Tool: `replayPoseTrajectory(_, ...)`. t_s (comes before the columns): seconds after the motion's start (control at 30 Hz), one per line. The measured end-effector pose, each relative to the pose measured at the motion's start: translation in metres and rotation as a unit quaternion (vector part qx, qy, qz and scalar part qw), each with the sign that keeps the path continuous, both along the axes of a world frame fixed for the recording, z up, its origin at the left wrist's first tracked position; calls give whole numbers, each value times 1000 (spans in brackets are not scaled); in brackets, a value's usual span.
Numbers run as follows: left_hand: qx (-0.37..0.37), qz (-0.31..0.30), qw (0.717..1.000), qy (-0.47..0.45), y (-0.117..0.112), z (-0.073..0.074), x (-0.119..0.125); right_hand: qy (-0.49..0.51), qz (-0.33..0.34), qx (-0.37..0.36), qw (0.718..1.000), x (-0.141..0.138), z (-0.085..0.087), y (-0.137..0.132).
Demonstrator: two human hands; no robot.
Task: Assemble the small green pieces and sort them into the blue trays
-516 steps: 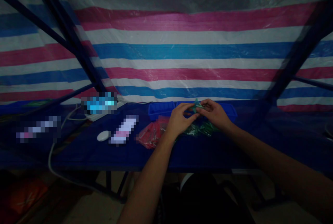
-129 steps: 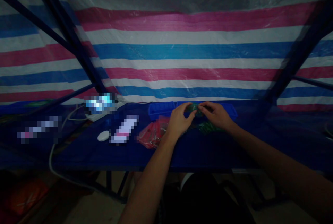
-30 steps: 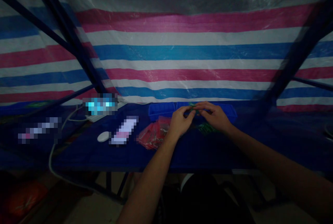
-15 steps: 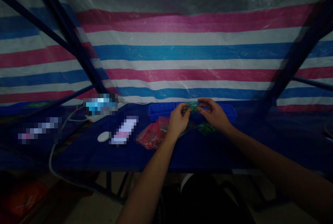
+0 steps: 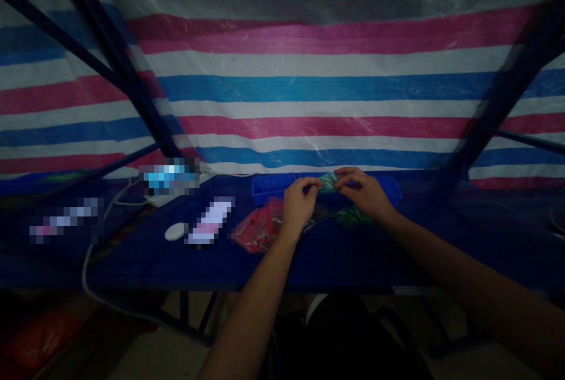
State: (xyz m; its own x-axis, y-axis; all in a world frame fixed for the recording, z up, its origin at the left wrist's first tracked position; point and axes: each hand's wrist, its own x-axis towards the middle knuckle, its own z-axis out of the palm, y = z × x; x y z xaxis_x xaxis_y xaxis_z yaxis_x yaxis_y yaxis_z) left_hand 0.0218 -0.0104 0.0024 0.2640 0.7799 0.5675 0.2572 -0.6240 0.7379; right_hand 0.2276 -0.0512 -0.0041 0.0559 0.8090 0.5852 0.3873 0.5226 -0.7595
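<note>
Packet (image 5: 328, 182), green, held up over desk (image 5: 353, 262); left hand (image 5: 300, 205) and right hand (image 5: 364, 192) each have a pinch grip on one end. Both partly block blue trays (image 5: 272, 195) behind. Red bags (image 5: 253, 232) beside left wrist, green pile (image 5: 348, 217) under right. Lit screen (image 5: 210, 221) left, pixelated, text unreadable.

- Just right of the red packets (image 5: 256, 232), the left hand (image 5: 299, 206) pinched one end of a small green packet (image 5: 328, 182).
- Farther right of the red packets, the right hand (image 5: 365, 193) held its other end between the fingers.
- Behind the red packets stood a blue tray (image 5: 269, 193).
- Left of them, a white disc (image 5: 175, 231) lay on the table (image 5: 353, 262).
</note>
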Motion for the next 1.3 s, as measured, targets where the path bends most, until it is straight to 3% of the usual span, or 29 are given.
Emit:
replayPoseTrajectory(0.17,-23,19,999,34,2,-4,1,-43,-22,-6,999,-1,2,-1)
replayPoseTrajectory(0.4,-11,-51,998,42,-2,-5,9,-56,34,7,998,-8,4,-5)
replayPoseTrajectory(0.53,-9,-18,998,63,0,-6,6,-24,36,-4,999,-10,3,-4)
replayPoseTrajectory(0.67,-32,-40,999,4,2,-7,7,-22,-9,8,1000,-8,1,-2)
replayPoseTrajectory(0.77,-63,-81,993,-49,0,-6,10,-6,17,-29,999,-5,-1,0)
replayPoseTrajectory(0.83,-67,-74,993,-56,-2,-4,10,6,37,-50,998,-2,-1,2)
replayPoseTrajectory(0.97,-8,-35,999,40,-7,-2,8,18,2,-30,999,8,5,3)
replayPoseTrajectory(1.1,106,-58,969,217,-10,-8,9,-44,-98,59,992,23,17,1)
replayPoseTrajectory(1.2,112,-71,950,283,-8,-15,10,-121,-144,120,975,29,20,0)
replayPoseTrajectory(1.3,112,-74,940,313,-4,-19,9,-208,-144,131,959,27,16,0)
